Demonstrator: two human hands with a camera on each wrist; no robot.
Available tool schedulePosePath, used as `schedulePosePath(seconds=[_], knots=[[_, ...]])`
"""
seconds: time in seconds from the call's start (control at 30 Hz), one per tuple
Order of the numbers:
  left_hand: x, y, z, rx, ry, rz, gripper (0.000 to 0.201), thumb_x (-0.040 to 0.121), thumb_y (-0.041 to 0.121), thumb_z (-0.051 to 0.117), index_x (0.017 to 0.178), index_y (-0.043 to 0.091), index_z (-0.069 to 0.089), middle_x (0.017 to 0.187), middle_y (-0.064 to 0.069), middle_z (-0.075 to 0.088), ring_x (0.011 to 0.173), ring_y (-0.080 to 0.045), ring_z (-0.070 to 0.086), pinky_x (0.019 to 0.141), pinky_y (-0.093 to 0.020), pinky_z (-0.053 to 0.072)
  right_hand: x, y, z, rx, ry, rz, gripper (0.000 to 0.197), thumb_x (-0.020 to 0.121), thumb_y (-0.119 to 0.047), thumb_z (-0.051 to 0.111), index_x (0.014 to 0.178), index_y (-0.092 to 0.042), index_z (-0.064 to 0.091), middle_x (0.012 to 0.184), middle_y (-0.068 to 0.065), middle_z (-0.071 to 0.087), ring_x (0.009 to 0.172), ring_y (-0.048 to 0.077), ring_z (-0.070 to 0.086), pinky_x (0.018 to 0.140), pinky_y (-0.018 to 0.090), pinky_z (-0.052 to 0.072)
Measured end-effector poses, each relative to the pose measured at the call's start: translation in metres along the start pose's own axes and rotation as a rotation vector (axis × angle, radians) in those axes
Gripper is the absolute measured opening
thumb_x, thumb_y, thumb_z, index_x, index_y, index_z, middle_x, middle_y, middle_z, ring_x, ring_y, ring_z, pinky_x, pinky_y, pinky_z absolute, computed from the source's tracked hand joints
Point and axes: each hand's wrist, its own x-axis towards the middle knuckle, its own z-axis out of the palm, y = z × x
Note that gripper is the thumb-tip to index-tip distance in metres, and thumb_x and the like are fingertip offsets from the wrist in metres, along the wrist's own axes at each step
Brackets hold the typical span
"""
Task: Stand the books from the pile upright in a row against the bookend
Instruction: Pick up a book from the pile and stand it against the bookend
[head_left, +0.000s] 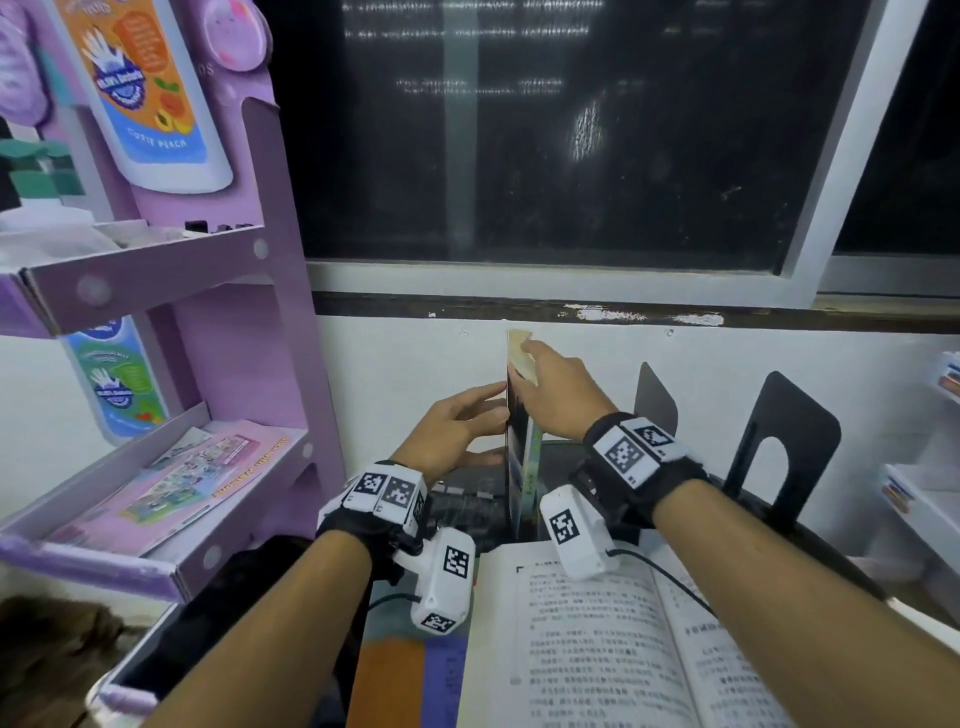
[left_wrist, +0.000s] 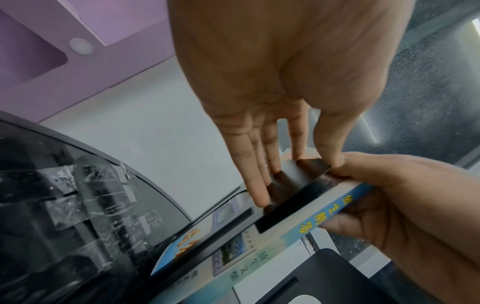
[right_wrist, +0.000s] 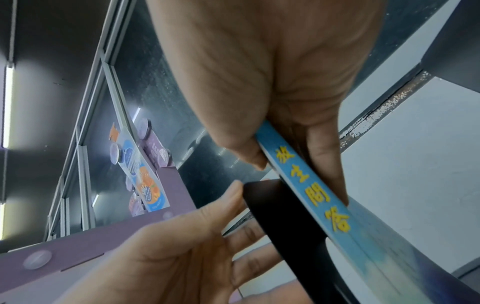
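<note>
A thin book with a blue spine and yellow characters (head_left: 533, 467) (left_wrist: 335, 207) (right_wrist: 309, 185) stands upright on the dark desk near the wall. My right hand (head_left: 550, 384) (right_wrist: 272, 123) pinches its top end, thumb on one side and fingers on the other. A black metal bookend plate (left_wrist: 293, 185) (right_wrist: 283, 226) stands right beside the book on its left. My left hand (head_left: 462, 421) (left_wrist: 259, 144) lies against that plate with straight fingers, the thumb at the plate's edge. An open book with printed pages (head_left: 597, 634) lies flat in front of me.
Two more black bookends (head_left: 657, 400) (head_left: 779, 441) stand to the right. A purple cardboard display shelf (head_left: 228, 364) with leaflets rises at the left. The white wall and a dark window (head_left: 571, 156) are just behind. White shelves (head_left: 924, 499) sit at far right.
</note>
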Motion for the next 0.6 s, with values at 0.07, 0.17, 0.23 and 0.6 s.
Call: schedulePosePath(seconds=[0.07,0.17,0.23,0.6], knots=[[0.0,-0.003,-0.002,-0.029,0.0,0.0,0.04,0.094,0.014,0.059,0.134,0.018,0.055,0.125,-0.005,0.064,0.107,-0.017,0.064,0.078,-0.035,0.06,-0.002,0.001,0.001,0.021,-0.043,0.009,0.044,0.098,-0.026,0.045,0.139,-0.01,0.038,0.124,0.021,0.055,0.089,0.028,0.052,0.075,0.029,0.043],[0.0,-0.006,-0.003,-0.056,0.003,0.006,0.041,0.093,0.015,0.061,0.133,0.019,0.055,0.124,-0.005,0.065,0.11,-0.019,0.064,0.081,-0.039,0.059,-0.005,0.001,0.0,0.053,-0.082,0.0,0.045,0.097,-0.032,0.049,0.137,-0.011,0.042,0.123,0.018,0.056,0.093,0.026,0.054,0.077,0.028,0.043],[0.0,-0.007,-0.005,-0.069,-0.005,0.01,0.04,0.093,0.014,0.06,0.132,0.018,0.056,0.123,-0.005,0.066,0.108,-0.018,0.066,0.082,-0.041,0.059,-0.005,0.002,-0.001,0.107,-0.123,-0.006,0.049,0.095,-0.036,0.053,0.137,-0.013,0.042,0.121,0.016,0.058,0.101,0.028,0.06,0.085,0.036,0.051],[-0.001,-0.013,-0.007,-0.08,0.001,0.034,0.04,0.092,0.012,0.06,0.131,0.022,0.057,0.119,-0.006,0.068,0.106,-0.018,0.067,0.08,-0.041,0.059,-0.007,0.009,-0.002,0.441,-0.351,0.036,0.07,0.095,-0.034,0.057,0.153,-0.025,0.019,0.15,0.013,0.038,0.096,0.028,0.07,0.08,0.04,0.059]])
